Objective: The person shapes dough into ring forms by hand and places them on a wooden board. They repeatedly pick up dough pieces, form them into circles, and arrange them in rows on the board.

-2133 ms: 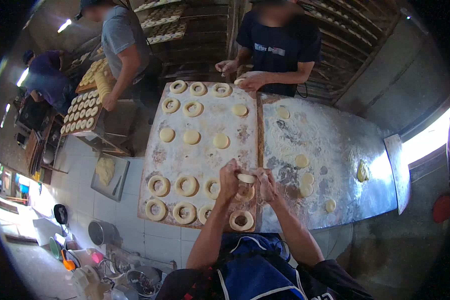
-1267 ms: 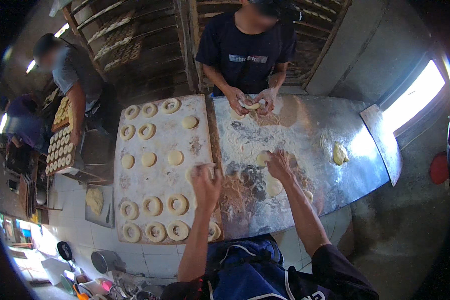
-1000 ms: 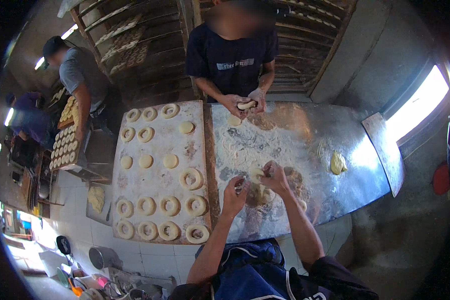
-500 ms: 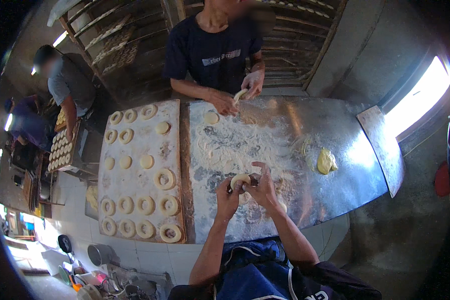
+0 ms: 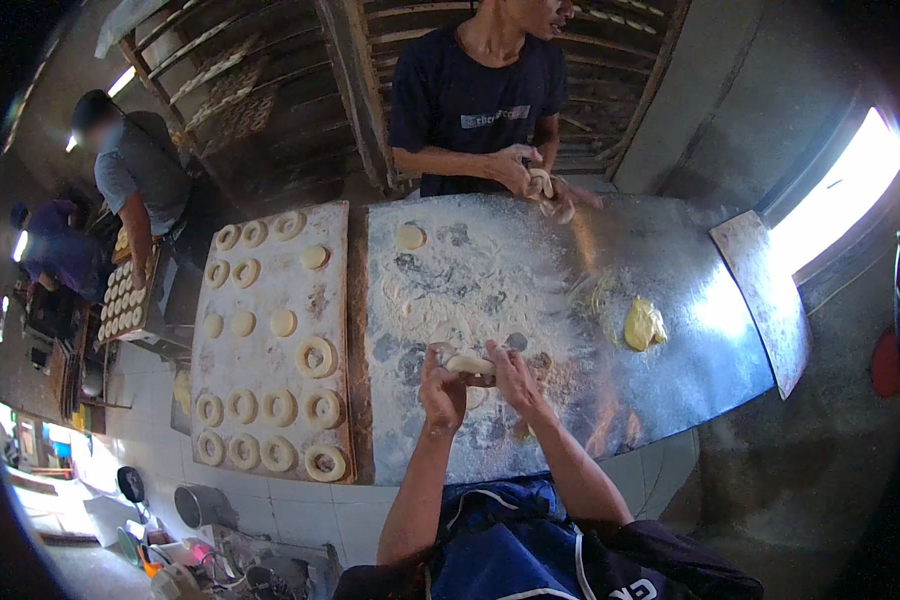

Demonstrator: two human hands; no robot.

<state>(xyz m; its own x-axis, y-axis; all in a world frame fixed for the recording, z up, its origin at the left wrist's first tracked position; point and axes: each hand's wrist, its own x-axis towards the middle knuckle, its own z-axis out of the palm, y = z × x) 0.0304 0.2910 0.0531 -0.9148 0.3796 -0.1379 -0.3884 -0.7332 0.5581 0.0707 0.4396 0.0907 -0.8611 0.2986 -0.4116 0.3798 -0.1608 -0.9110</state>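
Observation:
Between my two hands a pale dough ring (image 5: pixel 467 365) is held above the floured metal table (image 5: pixel 440 290). My left hand (image 5: pixel 442 390) grips its left end, and my right hand (image 5: pixel 516 380) grips the right end. Seen from here the ring looks flattened and stretched sideways, its hole mostly hidden. Beneath my hands another pale dough piece (image 5: pixel 478 397) lies partly covered on the table. To the left, a floured board (image 5: pixel 270 365) bears several dough rings (image 5: pixel 316 356) and a few flat dough rounds (image 5: pixel 283 322).
Across the table a co-worker handles another dough ring (image 5: pixel 541 184). A dough round (image 5: pixel 410 236) lies near the far edge, a yellow lump (image 5: pixel 645 324) to the right. A flat panel (image 5: pixel 760 290) stands at the right end. Another person works by a filled tray (image 5: pixel 122 300) at far left.
My hands have moved slightly apart and the dough ring has gone from rounded to drawn out sideways. The co-worker has shifted right with their dough ring. The view has shifted slightly.

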